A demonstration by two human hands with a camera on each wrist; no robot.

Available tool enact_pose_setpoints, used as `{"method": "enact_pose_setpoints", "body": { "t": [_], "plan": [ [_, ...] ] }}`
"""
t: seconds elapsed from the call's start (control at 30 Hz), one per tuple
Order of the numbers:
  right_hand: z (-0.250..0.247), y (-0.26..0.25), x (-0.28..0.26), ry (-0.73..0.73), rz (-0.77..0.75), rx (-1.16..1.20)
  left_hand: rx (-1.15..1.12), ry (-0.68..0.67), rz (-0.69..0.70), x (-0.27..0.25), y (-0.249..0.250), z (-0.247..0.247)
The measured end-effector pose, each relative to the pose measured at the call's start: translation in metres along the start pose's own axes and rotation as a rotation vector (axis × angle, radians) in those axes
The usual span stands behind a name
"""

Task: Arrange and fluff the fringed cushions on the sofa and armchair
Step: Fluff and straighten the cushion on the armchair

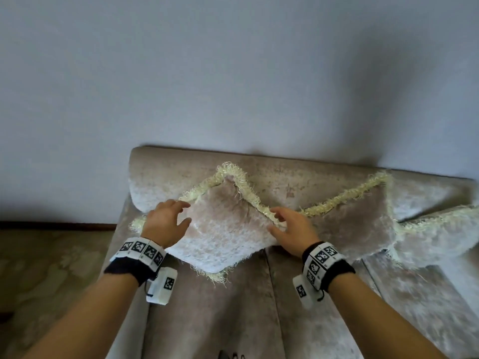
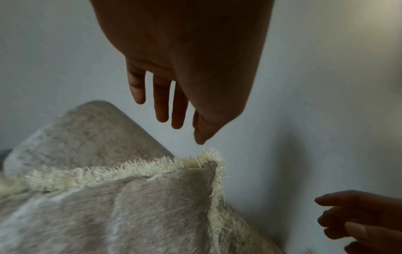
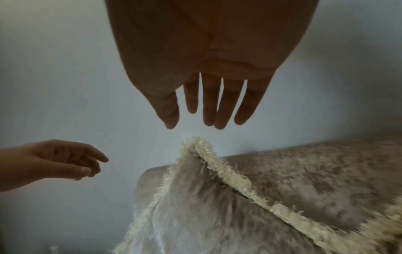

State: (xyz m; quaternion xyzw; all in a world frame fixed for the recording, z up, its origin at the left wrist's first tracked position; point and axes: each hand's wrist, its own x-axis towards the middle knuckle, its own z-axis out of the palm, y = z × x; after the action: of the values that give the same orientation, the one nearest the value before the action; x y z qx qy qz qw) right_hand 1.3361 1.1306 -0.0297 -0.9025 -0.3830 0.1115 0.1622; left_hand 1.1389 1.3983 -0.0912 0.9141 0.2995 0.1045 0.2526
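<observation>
A beige velvet cushion [image 1: 223, 229] with a cream fringe stands on one corner against the sofa backrest [image 1: 285, 172]. My left hand [image 1: 181, 213] hovers at its left edge, fingers loosely spread and holding nothing. At the cushion's right fringe is my right hand [image 1: 280, 221], also empty. In the left wrist view the left hand [image 2: 180, 125] hangs just above the cushion's top corner [image 2: 208, 161], fingers straight. The right wrist view shows the right hand [image 3: 195, 120] over the same cushion [image 3: 206, 214]. A second fringed cushion [image 1: 350, 221] leans to the right, and a third [image 1: 435, 237] beyond it.
The sofa seat [image 1: 207, 320] spreads out below the cushions. A plain pale wall [image 1: 233, 73] rises behind the backrest. Patterned carpet [image 1: 39, 268] lies left of the sofa arm [image 1: 121, 255].
</observation>
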Motion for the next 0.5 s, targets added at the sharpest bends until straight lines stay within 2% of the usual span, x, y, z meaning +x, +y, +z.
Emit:
{"method": "enact_pose_setpoints", "body": {
  "t": [0.2, 0.37, 0.5],
  "plan": [
    [0.017, -0.053, 0.001, -0.078, -0.255, 0.086, 0.122, 0.142, -0.159, -0.097, -0.009, -0.045],
    [0.046, -0.133, -0.031, -0.159, -0.562, 0.158, 0.249, 0.252, -0.435, -0.226, -0.006, -0.086],
    [0.070, -0.210, -0.084, -0.237, -0.785, 0.189, 0.303, 0.360, -0.604, -0.342, -0.001, -0.121]
  ]
}}
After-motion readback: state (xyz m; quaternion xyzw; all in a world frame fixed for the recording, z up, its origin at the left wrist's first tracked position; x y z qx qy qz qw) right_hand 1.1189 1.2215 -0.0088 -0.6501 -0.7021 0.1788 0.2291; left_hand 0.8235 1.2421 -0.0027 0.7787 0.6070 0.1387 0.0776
